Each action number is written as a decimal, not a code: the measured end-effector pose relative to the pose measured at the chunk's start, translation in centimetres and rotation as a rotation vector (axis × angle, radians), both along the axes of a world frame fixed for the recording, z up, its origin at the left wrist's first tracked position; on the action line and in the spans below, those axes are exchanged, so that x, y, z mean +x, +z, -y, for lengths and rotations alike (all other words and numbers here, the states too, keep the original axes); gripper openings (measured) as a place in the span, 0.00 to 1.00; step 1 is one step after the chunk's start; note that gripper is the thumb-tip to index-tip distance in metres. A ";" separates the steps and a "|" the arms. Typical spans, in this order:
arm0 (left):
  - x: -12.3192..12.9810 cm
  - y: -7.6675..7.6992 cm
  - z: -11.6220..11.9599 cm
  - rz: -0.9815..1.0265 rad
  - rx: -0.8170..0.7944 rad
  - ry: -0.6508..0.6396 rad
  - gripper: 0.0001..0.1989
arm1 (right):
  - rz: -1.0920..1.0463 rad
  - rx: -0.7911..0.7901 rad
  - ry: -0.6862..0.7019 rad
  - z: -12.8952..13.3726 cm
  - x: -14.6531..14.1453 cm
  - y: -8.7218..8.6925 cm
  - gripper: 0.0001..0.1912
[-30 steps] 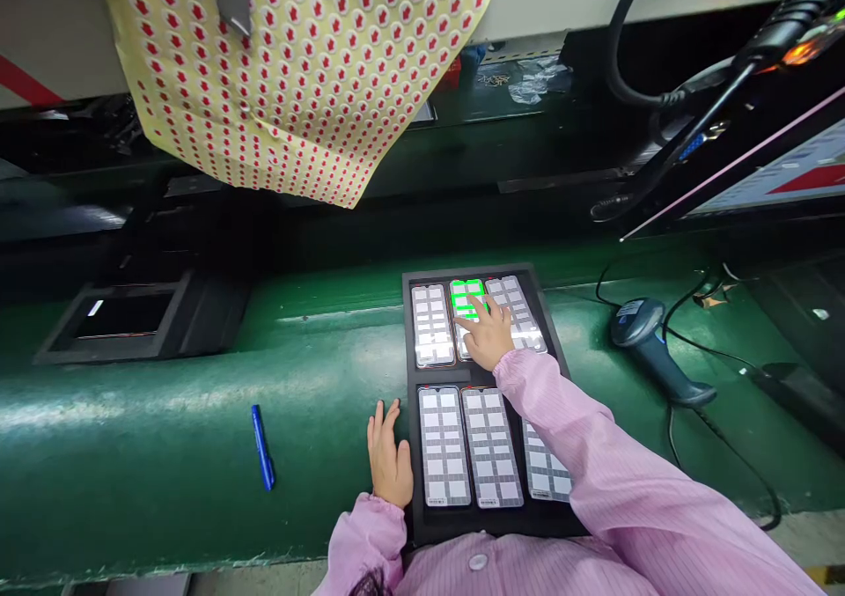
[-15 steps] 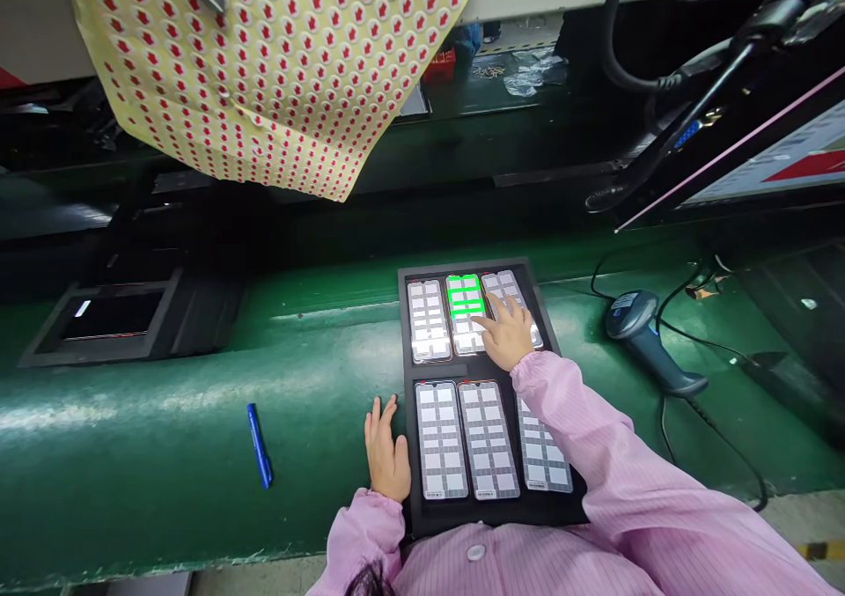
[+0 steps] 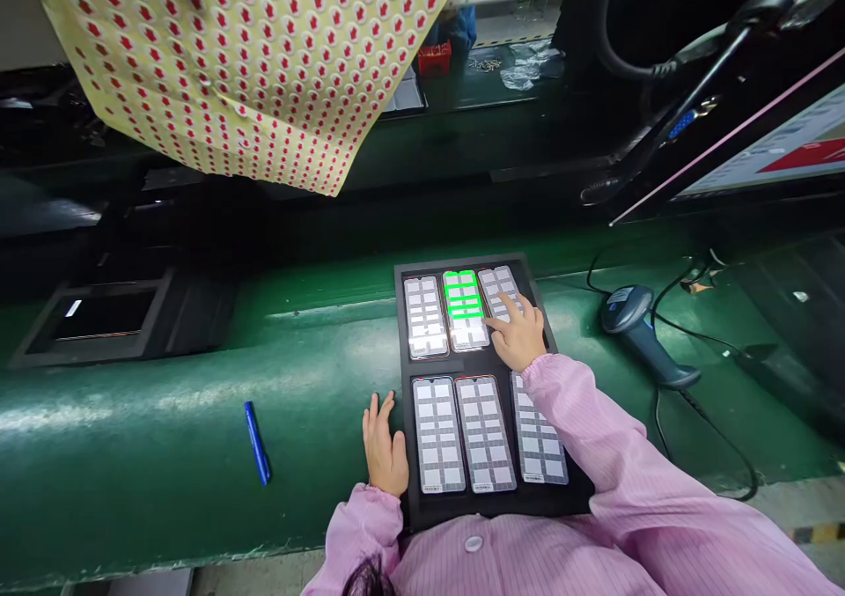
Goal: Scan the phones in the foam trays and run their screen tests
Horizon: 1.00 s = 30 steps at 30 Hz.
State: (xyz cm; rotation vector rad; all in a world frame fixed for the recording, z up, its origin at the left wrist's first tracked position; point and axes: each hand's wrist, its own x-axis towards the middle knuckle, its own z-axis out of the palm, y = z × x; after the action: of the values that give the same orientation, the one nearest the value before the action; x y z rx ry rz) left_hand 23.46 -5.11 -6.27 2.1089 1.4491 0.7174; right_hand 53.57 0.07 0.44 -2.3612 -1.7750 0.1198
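Note:
A black foam tray (image 3: 432,368) holds several phones lying face up in two rows, their lit screens showing grey and white blocks. On the upper middle phone (image 3: 463,301), the top part of the screen is green. My right hand (image 3: 520,336) is over the upper right phone (image 3: 498,281), fingers spread and holding nothing; one fingertip reaches the right edge of the upper middle phone. Whether it touches the glass I cannot tell. My left hand (image 3: 385,455) rests open on the green bench, against the tray's left side. My right sleeve partly covers the lower right phone (image 3: 541,446).
A blue pen (image 3: 257,442) lies on the bench at left. Farther left, a dark phone (image 3: 106,314) sits in a black holder. At right are a barcode scanner (image 3: 634,323) with cables and a monitor (image 3: 792,151). A sheet of red-arrow stickers (image 3: 264,77) hangs at upper left.
My right hand has shifted right across the upper row, from the middle phone toward the right one. More of the middle screen is green. My left hand stays put.

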 end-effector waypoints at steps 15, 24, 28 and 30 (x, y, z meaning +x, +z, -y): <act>0.2 0.3 0.0 0.004 -0.001 0.013 0.20 | -0.077 -0.032 0.113 0.0 -3.0 -0.1 0.20; 0.2 0.2 0.0 0.012 0.008 0.009 0.20 | -0.106 -0.080 0.206 0.4 -4.6 0.1 0.21; 0.2 0.3 0.0 0.015 -0.004 0.012 0.20 | -0.116 -0.079 0.202 1.2 -4.5 0.0 0.22; 0.2 0.3 0.0 0.016 -0.002 0.011 0.20 | -0.118 -0.083 0.192 1.5 -4.3 0.0 0.22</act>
State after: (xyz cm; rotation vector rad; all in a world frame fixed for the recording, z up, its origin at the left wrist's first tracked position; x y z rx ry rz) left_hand 23.66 -5.09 -6.01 2.0902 1.4536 0.7352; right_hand 49.30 -1.46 0.42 -2.1818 -1.9697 0.3580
